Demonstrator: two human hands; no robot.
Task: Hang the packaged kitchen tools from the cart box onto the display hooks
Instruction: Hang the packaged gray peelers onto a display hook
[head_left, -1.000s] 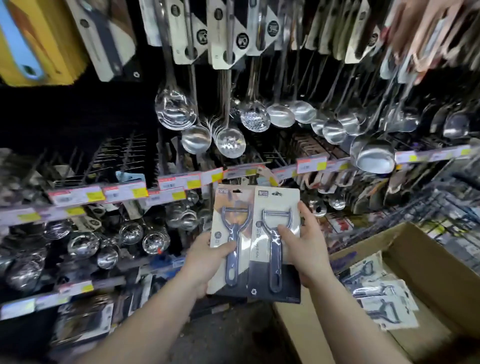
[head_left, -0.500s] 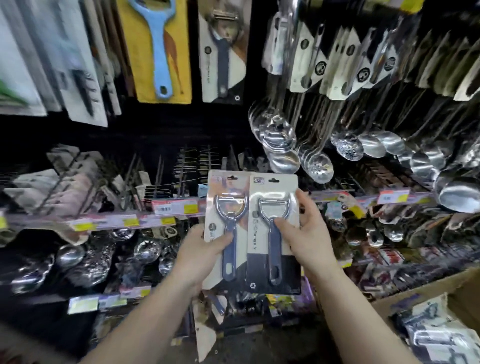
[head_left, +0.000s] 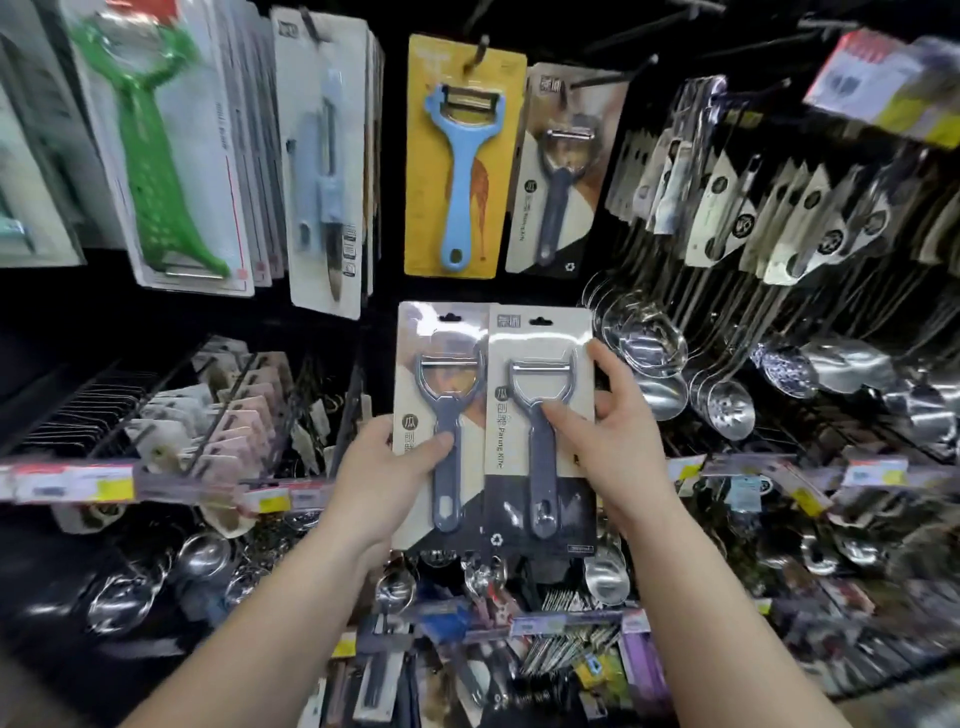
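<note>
Two carded grey peelers are held side by side in front of the display. My left hand (head_left: 387, 467) grips the left peeler pack (head_left: 441, 374), thumb across its handle. My right hand (head_left: 608, 441) grips the right peeler pack (head_left: 540, 395), which overlaps the left one's edge. Both packs stand upright with their hang holes at the top. Straight above them, a matching grey peeler pack (head_left: 563, 171) hangs on a display hook (head_left: 613, 73), next to a blue peeler on a yellow card (head_left: 460, 161). The cart box is out of view.
Green peeler packs (head_left: 156, 150) and knife-style peeler packs (head_left: 324, 166) hang at upper left. Steel ladles and skimmers (head_left: 727, 384) hang to the right. A price-tag rail (head_left: 156, 486) crosses below, with more small tools on lower hooks.
My view has tilted up and left, so the box has dropped out of sight and the upper peeler row has come into view. Both hands have lifted the two packs higher toward that row.
</note>
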